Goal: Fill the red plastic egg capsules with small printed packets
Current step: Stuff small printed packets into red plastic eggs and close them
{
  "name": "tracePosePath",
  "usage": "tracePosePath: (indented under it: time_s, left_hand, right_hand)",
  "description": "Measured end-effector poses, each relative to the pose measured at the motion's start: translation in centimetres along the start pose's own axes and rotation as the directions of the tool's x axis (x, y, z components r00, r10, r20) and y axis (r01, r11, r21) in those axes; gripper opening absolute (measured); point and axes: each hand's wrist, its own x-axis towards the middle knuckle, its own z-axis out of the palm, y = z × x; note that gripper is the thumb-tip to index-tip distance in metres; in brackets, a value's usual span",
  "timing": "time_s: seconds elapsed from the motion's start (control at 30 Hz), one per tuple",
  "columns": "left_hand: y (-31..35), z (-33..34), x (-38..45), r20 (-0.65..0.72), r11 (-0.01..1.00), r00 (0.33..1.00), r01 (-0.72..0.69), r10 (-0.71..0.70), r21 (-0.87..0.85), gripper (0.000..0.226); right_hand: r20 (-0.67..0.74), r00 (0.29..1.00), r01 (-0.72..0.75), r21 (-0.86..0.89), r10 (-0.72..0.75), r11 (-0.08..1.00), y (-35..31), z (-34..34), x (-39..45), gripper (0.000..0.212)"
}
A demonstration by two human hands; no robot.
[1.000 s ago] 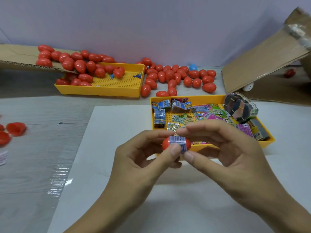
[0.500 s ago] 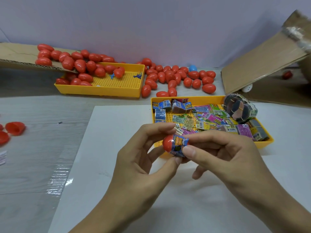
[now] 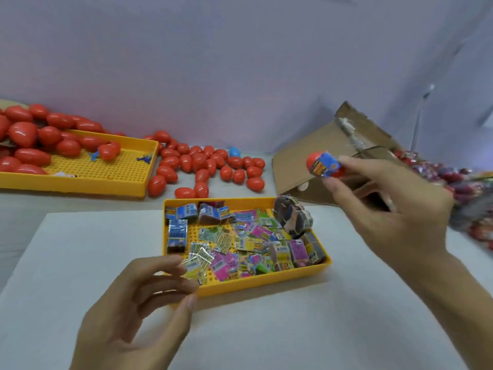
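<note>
In the head view, a yellow perforated tray (image 3: pixel 245 283) is seen at the middle of a pale grey mat (image 3: pixel 80 249). It is filled with small printed packets (image 3: pixel 240 247) in blue, pink, green and yellow, lying flat and overlapping; blue bundles are stacked along its left and back sides, and a dark banded bundle (image 3: pixel 292 218) leans at its back right corner. A second yellow tray (image 3: pixel 112 180) is set further back on the left; red egg capsules (image 3: pixel 48 137) are heaped over its left half, while the perforated floor on its right half lies mostly bare. More loose red eggs (image 3: pixel 208 166) are scattered on the table between the two trays, with one blue egg (image 3: pixel 234 151) among them near the wall. A torn cardboard flap (image 3: pixel 325 156) slopes up at the back right, and a blurred pile of red wrapped items (image 3: pixel 474 188) is seen at the right edge.

A red egg capsule with a blue printed packet (image 3: pixel 321 165) against it is pinched at the fingertips of the right hand (image 3: pixel 394 212), raised above the table in front of the cardboard, well apart from the near tray. The left hand (image 3: pixel 138 303) is held just in front of the near tray's left corner, fingers loosely curled and nothing gripped.

Bare mat is left in front of the near tray and to its left, up to the mat's left edge.
</note>
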Motion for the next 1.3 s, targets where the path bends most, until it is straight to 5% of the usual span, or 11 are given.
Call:
tracePosePath:
  time_s: [0.13, 0.23, 0.3, 0.4, 0.5, 0.63, 0.7, 0.77, 1.03, 1.13, 1.3]
  left_hand:
    - [-1.0, 0.2, 0.6, 0.01, 0.972, 0.978, 0.207, -0.207, -0.115, 0.079]
    - [-1.3, 0.4, 0.4, 0.024, 0.976, 0.976, 0.219, -0.218, -0.014, 0.088]
    - [-1.7, 0.3, 0.1, -0.003, 0.971, 0.971, 0.24, -0.24, -0.022, 0.084]
    - [-1.6, 0.3, 0.1, -0.007, 0.973, 0.973, 0.231, -0.232, -0.02, 0.081]
    - [-1.3, 0.6, 0.2, 0.001, 0.983, 0.983, 0.181, -0.181, 0.001, 0.071]
    - [-0.9, 0.9, 1.4, 0.064, 0.974, 0.973, 0.218, -0.221, 0.056, 0.023]
    - [0.5, 0.7, 0.8, 0.048, 0.986, 0.998, -0.053, 0.046, 0.157, 0.016]
    - [1.4, 0.1, -0.3, -0.002, 0.972, 0.987, -0.161, 0.164, 0.174, 0.011]
    - [-0.2, -6.1, 9.1, -0.401, 0.965, 0.916, 0.093, 0.013, 0.245, 0.013]
    - [-1.4, -10.1, 16.0, -0.444, 0.826, 0.895, 0.226, 0.033, 0.517, 0.017]
    - [-2.7, -14.5, 24.0, -0.379, 0.37, 0.92, 0.389, -0.104, 0.844, 0.043]
  right_hand:
    - [-0.017, 0.984, -0.176, -0.22, 0.177, 0.959, 8.1, -3.7, 6.2, 0.03]
    - [0.012, 0.86, -0.467, -0.381, 0.509, 0.798, 13.5, -5.3, 10.1, 0.05]
    - [-0.066, 0.702, -0.705, -0.209, 0.709, 0.678, 14.6, -5.5, 11.3, 0.05]
    - [0.008, 0.523, -0.815, 0.3, 0.853, 0.497, 10.6, -4.3, 10.4, 0.025]
    - [0.38, 0.521, -0.806, 0.514, 0.764, 0.293, 3.1, -1.0, 5.0, 0.025]
    - [0.733, 0.501, -0.839, 0.542, 0.461, 0.05, -6.6, 4.5, -3.4, 0.033]
    - [0.781, 0.493, -0.819, 0.565, 0.384, -0.097, -9.8, 6.5, -5.7, 0.038]
    - [0.793, 0.482, -0.8, 0.572, 0.372, -0.182, -11.9, 7.5, -6.9, 0.051]
    - [0.75, 0.533, -0.778, 0.617, 0.393, -0.122, -12.0, 9.0, -8.9, 0.065]
    - [0.757, 0.532, -0.775, 0.616, 0.379, -0.143, -11.9, 9.2, -8.8, 0.067]
    - [0.799, 0.48, -0.808, 0.563, 0.362, -0.174, -11.9, 8.9, -8.4, 0.072]
